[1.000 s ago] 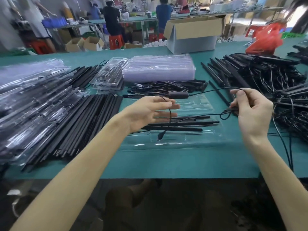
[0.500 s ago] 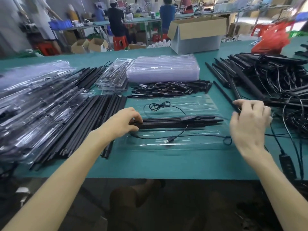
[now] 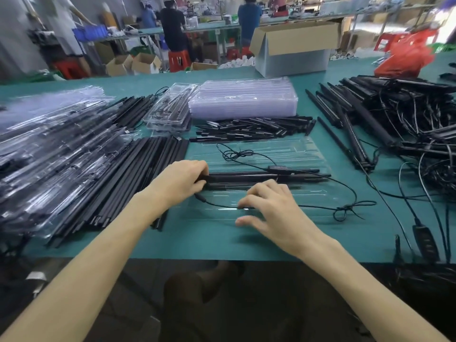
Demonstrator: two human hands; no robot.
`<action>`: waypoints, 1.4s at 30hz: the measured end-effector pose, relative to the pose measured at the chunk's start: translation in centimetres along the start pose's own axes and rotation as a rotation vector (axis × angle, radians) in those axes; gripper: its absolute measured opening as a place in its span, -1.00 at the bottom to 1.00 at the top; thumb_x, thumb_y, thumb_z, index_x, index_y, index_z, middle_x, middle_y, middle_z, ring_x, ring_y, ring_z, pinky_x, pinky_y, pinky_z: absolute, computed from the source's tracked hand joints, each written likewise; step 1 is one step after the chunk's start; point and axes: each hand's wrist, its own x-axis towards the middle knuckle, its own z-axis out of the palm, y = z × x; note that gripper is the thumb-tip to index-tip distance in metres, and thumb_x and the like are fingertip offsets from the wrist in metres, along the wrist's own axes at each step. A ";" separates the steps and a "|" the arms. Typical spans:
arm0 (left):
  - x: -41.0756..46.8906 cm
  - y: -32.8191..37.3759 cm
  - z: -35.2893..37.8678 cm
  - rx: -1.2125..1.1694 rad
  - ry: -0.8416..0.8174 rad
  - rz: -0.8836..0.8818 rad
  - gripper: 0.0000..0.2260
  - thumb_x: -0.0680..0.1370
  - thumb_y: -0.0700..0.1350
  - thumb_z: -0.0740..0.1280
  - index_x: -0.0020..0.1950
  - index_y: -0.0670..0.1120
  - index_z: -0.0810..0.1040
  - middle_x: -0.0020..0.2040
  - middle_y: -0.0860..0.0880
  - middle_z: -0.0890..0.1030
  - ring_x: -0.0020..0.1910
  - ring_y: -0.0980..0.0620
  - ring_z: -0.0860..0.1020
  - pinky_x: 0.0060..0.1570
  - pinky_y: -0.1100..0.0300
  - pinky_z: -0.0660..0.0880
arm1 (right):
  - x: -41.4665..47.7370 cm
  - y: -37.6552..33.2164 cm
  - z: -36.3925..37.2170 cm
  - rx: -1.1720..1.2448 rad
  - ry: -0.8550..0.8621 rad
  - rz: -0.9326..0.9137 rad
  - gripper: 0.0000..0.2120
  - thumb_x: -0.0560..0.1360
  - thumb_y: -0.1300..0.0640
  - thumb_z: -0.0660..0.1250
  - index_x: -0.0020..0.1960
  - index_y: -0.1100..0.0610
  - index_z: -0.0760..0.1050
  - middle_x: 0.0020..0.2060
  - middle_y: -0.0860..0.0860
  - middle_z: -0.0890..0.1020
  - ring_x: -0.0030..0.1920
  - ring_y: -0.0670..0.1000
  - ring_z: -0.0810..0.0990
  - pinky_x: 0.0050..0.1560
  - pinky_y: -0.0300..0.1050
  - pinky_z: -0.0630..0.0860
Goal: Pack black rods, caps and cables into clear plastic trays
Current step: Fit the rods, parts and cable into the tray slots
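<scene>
The left hand [image 3: 181, 183] is curling its fingers [image 3: 199, 169] round the left ends of a few slim black rods [image 3: 261, 178]. The rods are matte and straight, and they are lying side by side along the grooves of a clear tray [image 3: 308, 150] of thin, glossy moulded plastic.

The right hand [image 3: 276, 211] is spreading out with its fingers only slightly bent and is gripping nothing. Its fingertips [image 3: 244, 203] are pressing on a thin black cable [image 3: 350, 191] where it is crossing the tray's front channel. From those fingertips the cable is running left to a small plug just on the near side of the left fingers. To the right it is running into a tied bow past the tray's edge. It is then arching back over the rods to an oblong control box [image 3: 281, 169] just beyond the right fingertips, and a loose coil is lying beyond the left fingers.

Farther beyond both sets of fingers, a heap of short black caps [image 3: 251, 129] is sitting in front of a stack of empty trays [image 3: 244, 102]. Left of the left fingers, loose rods [image 3: 148, 174] are lying fanned out on the green mat [image 3: 222, 243]. Well right of the right fingers, a tangle of rods and wires [image 3: 407, 114] is piling up.
</scene>
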 end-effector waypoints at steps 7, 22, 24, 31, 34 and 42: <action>-0.3 -0.9 0.2 -0.167 0.064 -0.016 -0.86 0.61 -0.14 0.38 0.16 -0.08 0.61 0.06 -0.02 0.71 0.05 -0.10 0.64 0.12 0.00 0.53 | 0.1 0.8 -1.2 0.079 0.084 0.050 -0.79 0.61 0.06 0.30 0.01 0.16 0.65 -0.18 -0.03 0.64 -0.07 0.07 0.49 0.00 0.01 0.46; -0.3 -0.9 1.4 -0.377 0.137 -0.160 -0.55 0.50 -0.50 0.15 0.09 -0.03 0.64 -0.04 0.01 0.70 -0.04 0.23 0.67 0.12 0.03 0.60 | -0.9 5.3 -2.6 0.061 0.111 0.371 -0.81 0.61 0.09 0.30 -0.06 0.06 0.68 -0.30 -0.14 0.60 -0.10 0.02 0.48 -0.10 0.06 0.51; -0.4 -0.5 1.4 -0.345 0.149 -0.127 -0.60 0.51 -0.49 0.19 0.11 -0.09 0.64 -0.01 -0.03 0.71 0.00 0.08 0.69 0.12 0.00 0.58 | -0.8 5.4 -2.4 0.053 0.094 0.406 -0.79 0.61 0.08 0.29 -0.10 0.08 0.67 -0.29 -0.04 0.65 -0.10 0.07 0.52 -0.11 0.06 0.53; -1.5 0.2 1.5 -0.114 0.234 0.003 -0.85 0.59 -0.27 0.37 0.15 -0.13 0.62 0.04 -0.03 0.71 0.03 -0.11 0.67 0.00 -0.02 0.56 | -0.2 5.5 -2.2 0.031 0.121 0.538 -0.82 0.59 0.03 0.33 -0.02 0.06 0.69 -0.21 0.02 0.67 -0.13 0.10 0.58 -0.11 0.00 0.55; -1.9 0.6 1.1 -0.041 0.228 0.028 -0.86 0.62 -0.15 0.35 0.17 -0.09 0.59 0.04 0.00 0.70 -0.01 -0.13 0.66 -0.07 0.00 0.54 | 0.4 5.6 -2.2 0.012 0.124 0.608 -0.83 0.57 0.00 0.35 -0.04 0.06 0.68 -0.21 0.06 0.67 -0.10 0.13 0.59 -0.09 -0.03 0.55; -0.6 3.4 0.7 0.263 0.029 0.056 -0.76 0.68 0.03 0.23 0.34 0.06 0.45 0.03 0.00 0.52 -0.11 -0.12 0.61 -0.29 0.05 0.45 | 0.7 4.9 -2.0 -0.002 0.111 0.657 -0.85 0.56 0.00 0.35 -0.08 0.05 0.64 -0.23 0.06 0.66 -0.14 0.15 0.61 -0.07 0.00 0.58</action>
